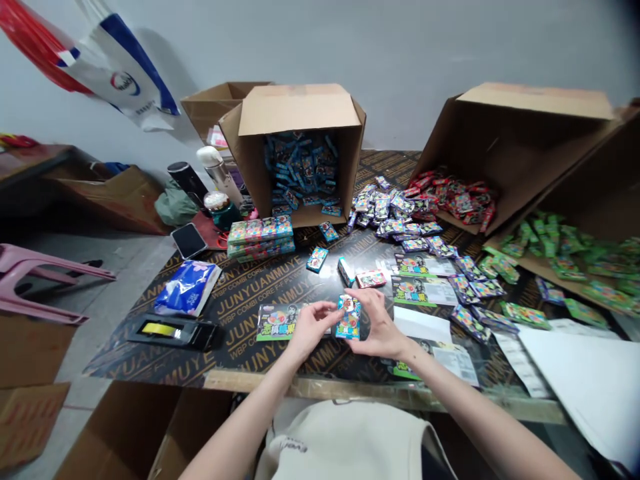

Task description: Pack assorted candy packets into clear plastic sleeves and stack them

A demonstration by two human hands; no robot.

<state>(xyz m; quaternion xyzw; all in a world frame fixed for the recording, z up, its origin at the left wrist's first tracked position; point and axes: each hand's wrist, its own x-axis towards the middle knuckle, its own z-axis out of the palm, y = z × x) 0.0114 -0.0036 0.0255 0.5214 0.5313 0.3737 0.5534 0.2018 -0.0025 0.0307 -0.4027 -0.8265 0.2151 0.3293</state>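
Right hand (pixel 379 325) — arched, gripping blue box (pixel 349 324); left hand (pixel 313 327) — curled, perhaps pinching.

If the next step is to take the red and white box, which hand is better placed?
Probably the right hand: the red and white box lies just beyond it, while the left hand is farther away. Both hands hold a blue box, however.

The left hand (pixel 311 328) covers part of a printed card (pixel 273 322) near the table's (pixel 240 308) front edge. The right hand (pixel 380 327) partly hides the blue packet (pixel 349 321), its fine print illegible. The view cuts off the pink stool (pixel 37 268) and the table's right-edge carton (pixel 593 207).
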